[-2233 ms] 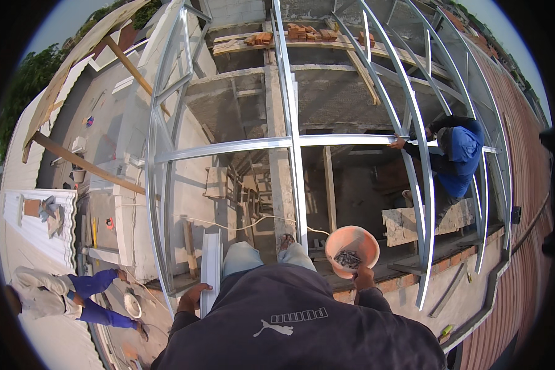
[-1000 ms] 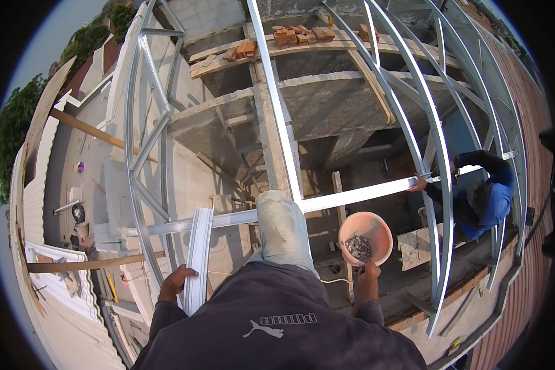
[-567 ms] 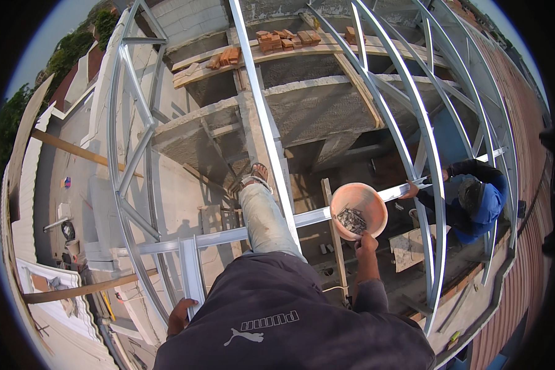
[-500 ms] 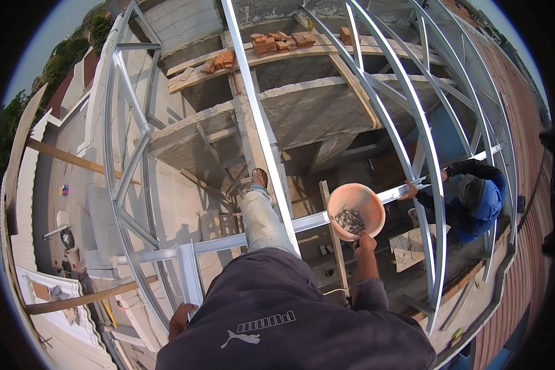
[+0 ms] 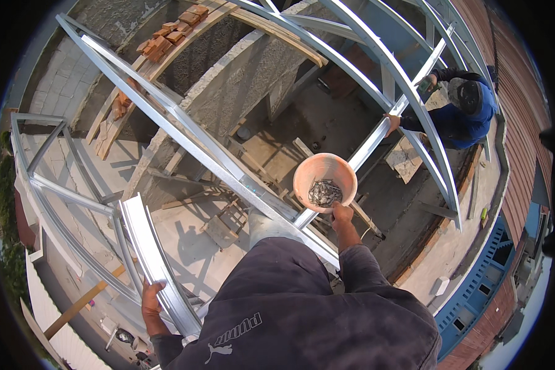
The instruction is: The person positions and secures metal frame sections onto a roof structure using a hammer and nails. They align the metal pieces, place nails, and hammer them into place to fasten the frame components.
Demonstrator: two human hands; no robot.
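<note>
My right hand point(image 5: 342, 216) is closed on the near rim of an orange plastic bucket point(image 5: 317, 165). Small metal pieces that look like screws point(image 5: 324, 193) lie at the bucket's bottom. On the left, my left hand point(image 5: 153, 297) grips the edge of a shiny metal channel point(image 5: 147, 240), which slants up and away beside me. The bucket is held over a long metal beam point(image 5: 370, 143) that runs from near my legs to a co-worker in blue point(image 5: 478, 117). One of the co-worker's hands point(image 5: 393, 123) rests on that beam.
Curved metal trusses point(image 5: 407, 86) rise on the right, and a straight metal truss point(image 5: 197, 151) crosses in front of me. Deep openings between concrete walls point(image 5: 228, 80) drop away below. Bricks point(image 5: 166, 37) are stacked on planks at the far left. A corrugated roof point(image 5: 518, 105) borders the right.
My view has turned to the right. The metal channel at my left has swung out and up, and my left hand now shows around its edge. The bucket stays in my right hand.
</note>
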